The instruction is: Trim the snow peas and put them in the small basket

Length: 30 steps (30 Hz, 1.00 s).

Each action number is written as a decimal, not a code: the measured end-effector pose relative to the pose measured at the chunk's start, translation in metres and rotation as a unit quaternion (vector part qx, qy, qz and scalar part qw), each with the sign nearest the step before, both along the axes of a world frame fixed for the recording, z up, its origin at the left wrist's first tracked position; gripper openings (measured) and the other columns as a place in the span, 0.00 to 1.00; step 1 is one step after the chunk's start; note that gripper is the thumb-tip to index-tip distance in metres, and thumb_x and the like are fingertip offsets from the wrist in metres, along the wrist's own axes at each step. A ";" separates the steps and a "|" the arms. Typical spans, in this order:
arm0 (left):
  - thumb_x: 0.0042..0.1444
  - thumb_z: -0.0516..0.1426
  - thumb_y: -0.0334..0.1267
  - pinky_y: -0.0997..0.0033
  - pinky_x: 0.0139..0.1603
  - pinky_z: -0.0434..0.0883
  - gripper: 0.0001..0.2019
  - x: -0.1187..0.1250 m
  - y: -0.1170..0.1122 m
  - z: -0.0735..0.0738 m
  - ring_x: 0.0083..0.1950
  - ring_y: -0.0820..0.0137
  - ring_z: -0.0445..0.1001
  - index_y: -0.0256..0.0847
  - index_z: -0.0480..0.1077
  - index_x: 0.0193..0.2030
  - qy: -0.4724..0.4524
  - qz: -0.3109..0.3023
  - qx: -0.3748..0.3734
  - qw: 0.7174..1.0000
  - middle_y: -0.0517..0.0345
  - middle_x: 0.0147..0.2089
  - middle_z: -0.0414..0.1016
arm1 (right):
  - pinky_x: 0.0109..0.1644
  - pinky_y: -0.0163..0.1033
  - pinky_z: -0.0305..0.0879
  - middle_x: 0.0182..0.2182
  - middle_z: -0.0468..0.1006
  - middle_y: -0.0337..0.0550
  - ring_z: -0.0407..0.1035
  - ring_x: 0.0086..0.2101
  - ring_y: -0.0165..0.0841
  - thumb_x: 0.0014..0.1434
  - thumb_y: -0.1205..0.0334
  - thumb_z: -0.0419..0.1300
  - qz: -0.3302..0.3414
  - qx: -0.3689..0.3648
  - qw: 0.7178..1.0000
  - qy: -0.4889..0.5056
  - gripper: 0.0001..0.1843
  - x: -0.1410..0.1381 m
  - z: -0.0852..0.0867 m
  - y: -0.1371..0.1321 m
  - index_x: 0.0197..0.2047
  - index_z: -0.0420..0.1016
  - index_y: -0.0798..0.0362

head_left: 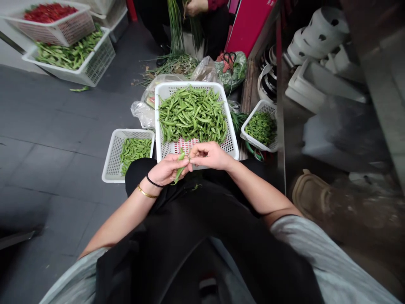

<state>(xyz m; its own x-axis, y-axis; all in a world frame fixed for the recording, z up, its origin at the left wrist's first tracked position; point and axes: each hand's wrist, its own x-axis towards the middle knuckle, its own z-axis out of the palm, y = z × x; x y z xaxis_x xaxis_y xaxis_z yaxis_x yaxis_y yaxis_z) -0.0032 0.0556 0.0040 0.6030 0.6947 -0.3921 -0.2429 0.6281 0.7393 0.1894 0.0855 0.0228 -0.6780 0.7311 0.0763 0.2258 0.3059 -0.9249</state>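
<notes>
My left hand (167,169) and my right hand (209,155) meet over my lap, both pinched on one green pea pod (179,171). The pod hangs down from my left fingers while my right fingertips grip its top end. Just beyond my hands stands a large white basket (232,139) heaped with green pods. To its left a smaller white basket (112,158) holds a thin layer of pods. My black apron covers my knees below the hands.
A small white basket of green bits (253,141) sits at the right. Two stacked baskets, red chillies (68,29) above and green pods (91,69) below, stand far left. Another person's hand (196,6) handles long green stalks at the top. Plastic bags, scissors (229,59) and white containers lie beyond.
</notes>
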 end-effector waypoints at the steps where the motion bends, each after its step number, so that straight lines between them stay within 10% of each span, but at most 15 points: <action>1: 0.49 0.63 0.41 0.83 0.11 0.50 0.12 0.002 -0.001 0.001 0.11 0.84 0.53 0.30 0.74 0.27 0.006 -0.002 -0.012 1.000 0.60 0.15 0.64 | 0.29 0.30 0.57 0.22 0.69 0.35 0.61 0.24 0.25 0.57 0.60 0.58 -0.003 0.049 0.999 -0.023 0.09 -0.001 0.001 -0.003 0.28 0.69 0.56; 6: 0.46 0.65 0.40 0.82 0.10 0.57 0.12 0.010 -0.003 0.000 0.13 0.81 0.60 0.32 0.71 0.28 0.006 0.146 -0.060 0.987 0.58 0.21 0.71 | 0.33 0.33 0.56 0.25 0.68 0.40 0.61 0.27 0.28 0.61 0.63 0.52 -0.130 0.300 0.934 -0.145 0.13 -0.005 0.000 -0.022 0.25 0.66 0.54; 12: 0.49 0.64 0.45 0.78 0.21 0.71 0.14 -0.001 0.001 -0.008 0.22 0.75 0.73 0.35 0.70 0.32 0.092 0.317 0.106 0.938 0.58 0.24 0.73 | 0.33 0.32 0.59 0.28 0.70 0.39 0.64 0.27 0.27 0.57 0.62 0.57 -0.215 0.180 0.953 -0.112 0.05 0.023 -0.006 -0.007 0.32 0.67 0.54; 15: 0.52 0.62 0.47 0.76 0.23 0.72 0.14 -0.002 0.001 -0.009 0.21 0.74 0.72 0.36 0.70 0.33 0.116 0.284 0.178 0.935 0.59 0.24 0.73 | 0.34 0.32 0.60 0.35 0.73 0.42 0.65 0.29 0.27 0.56 0.57 0.60 -0.121 0.112 0.979 -0.116 0.13 0.014 -0.010 0.001 0.43 0.67 0.55; 18: 0.54 0.59 0.47 0.74 0.26 0.72 0.14 0.001 -0.001 -0.010 0.22 0.73 0.73 0.37 0.70 0.36 0.129 0.257 0.223 0.931 0.57 0.25 0.74 | 0.34 0.32 0.57 0.27 0.70 0.38 0.62 0.27 0.27 0.63 0.58 0.52 -0.023 0.134 0.982 -0.128 0.10 -0.006 -0.016 0.004 0.32 0.68 0.54; 24: 0.54 0.60 0.46 0.76 0.22 0.67 0.13 -0.009 0.001 -0.005 0.20 0.76 0.68 0.37 0.70 0.37 0.192 0.237 0.259 0.917 0.58 0.25 0.74 | 0.34 0.32 0.54 0.22 0.64 0.37 0.57 0.25 0.26 0.67 0.59 0.45 -0.107 0.204 0.965 -0.122 0.19 -0.019 -0.019 0.010 0.24 0.61 0.54; 30: 0.50 0.62 0.47 0.79 0.14 0.58 0.15 -0.015 0.011 0.007 0.14 0.79 0.61 0.38 0.65 0.28 0.222 0.022 0.258 0.940 0.63 0.18 0.69 | 0.35 0.33 0.53 0.25 0.66 0.39 0.60 0.27 0.28 0.67 0.58 0.45 -0.061 0.254 0.952 -0.157 0.18 -0.026 -0.014 0.021 0.27 0.63 0.54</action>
<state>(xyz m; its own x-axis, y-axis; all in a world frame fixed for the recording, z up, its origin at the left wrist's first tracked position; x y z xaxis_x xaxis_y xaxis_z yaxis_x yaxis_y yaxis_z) -0.0181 0.0668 0.0109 0.4261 0.8816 -0.2030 0.1443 0.1553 0.9773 0.1629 0.1064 0.0087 -0.6374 0.7289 0.2496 0.5292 0.6497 -0.5458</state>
